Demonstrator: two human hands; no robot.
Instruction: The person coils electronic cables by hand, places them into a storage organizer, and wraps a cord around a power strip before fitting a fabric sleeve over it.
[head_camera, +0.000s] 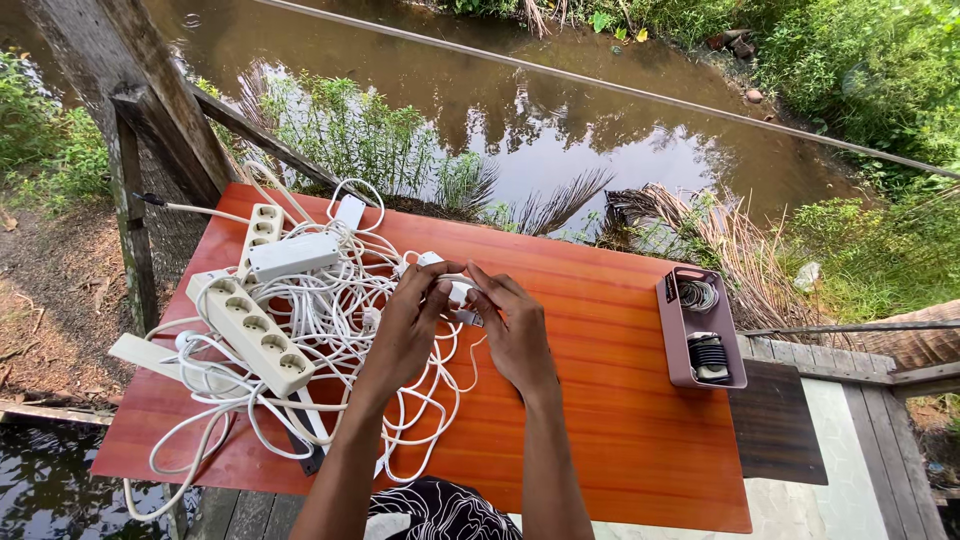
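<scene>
Setting: an orange tabletop (620, 330) stands outdoors on a wooden deck, with muddy water and green plants behind it.
Left grip: the left hand (405, 325) pinches a white plug (458, 292) between thumb and fingertips, clenched on it at mid-tabletop.
Right grip: the right hand (515, 330) closes its fingers on the same plug from the other side, so both hands meet over one small piece; steadying it from two sides seems the reason.
Cord: a thin white cord (455, 375) runs down from the plug and loops on the tabletop just below the hands, slack, likely because the hands lift only its end.
Tangle: the cord leads left into a heap of white cables (330, 310), piled loosely and crossing one another.
Power strips: a long white strip (255, 335) lies diagonally in the heap; a second strip (262, 232) and a white box (293, 256) rest on top behind it.
Tray: a mauve tray (675, 345) sits well apart at the right edge, holding coiled cables in two compartments, kept clear of the tangle.
</scene>
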